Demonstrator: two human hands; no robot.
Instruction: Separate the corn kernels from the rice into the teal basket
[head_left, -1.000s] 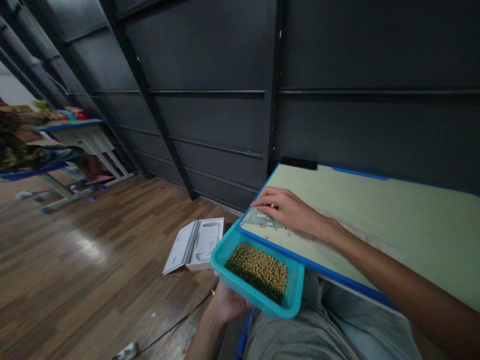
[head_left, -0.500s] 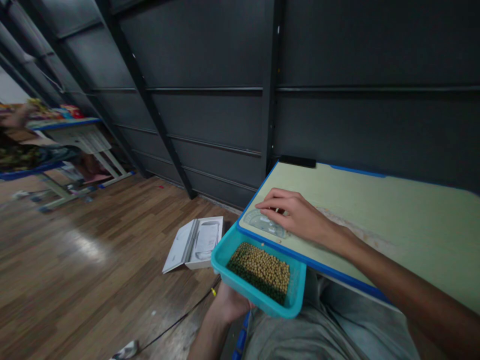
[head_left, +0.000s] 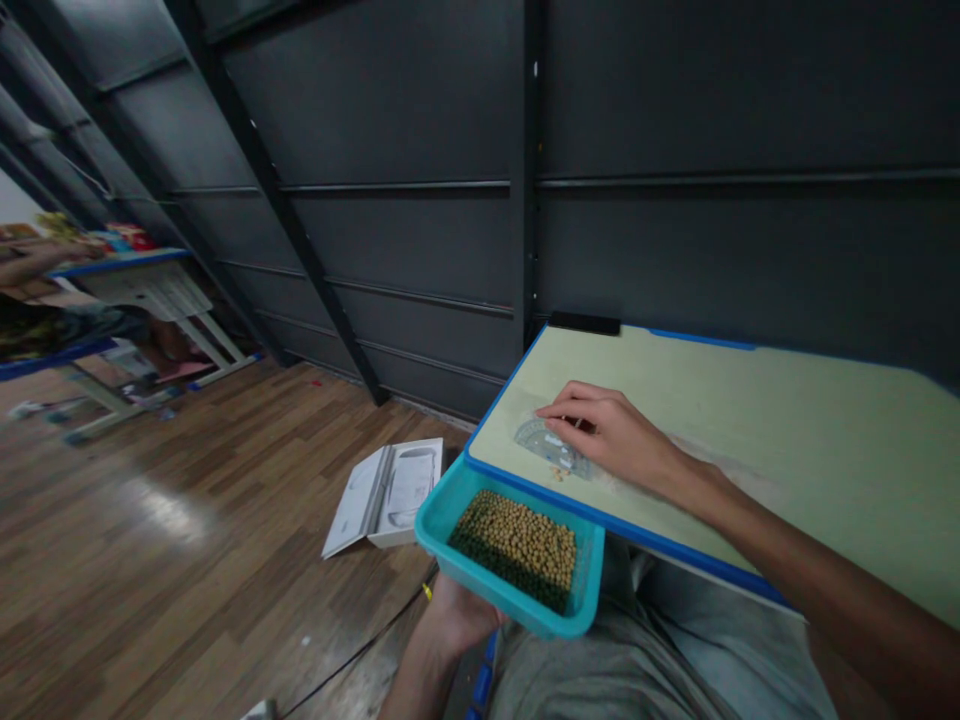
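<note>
My left hand (head_left: 459, 608) is under a turquoise plastic basket (head_left: 431, 530), gripping it from below at the desk's near edge. Yellow soybeans (head_left: 517, 525) and dark green beans (head_left: 510, 568) fill its bottom, each on its own side. On the pale desktop (head_left: 750, 420), my right hand (head_left: 611, 430) pinches a clear semicircular protractor (head_left: 536, 437), which looks flat against the surface. A few loose soybeans (head_left: 559, 473) lie at the protractor's near edge. The fingers of my left hand are mostly hidden by the basket.
A black bar-shaped object (head_left: 585, 323) lies at the desk's far left corner. An opened white box (head_left: 409, 490) sits on the wooden floor (head_left: 247, 500), with a dark cable (head_left: 360, 645) nearby. At the far left, a person sits at another desk (head_left: 135, 262). A dark panelled wall (head_left: 397, 110) stands behind.
My right hand and the protractor have moved right, back from the desk's left corner. The loose soybeans now sit closer to the protractor. The basket stays at the edge; the whole view shifts slightly.
</note>
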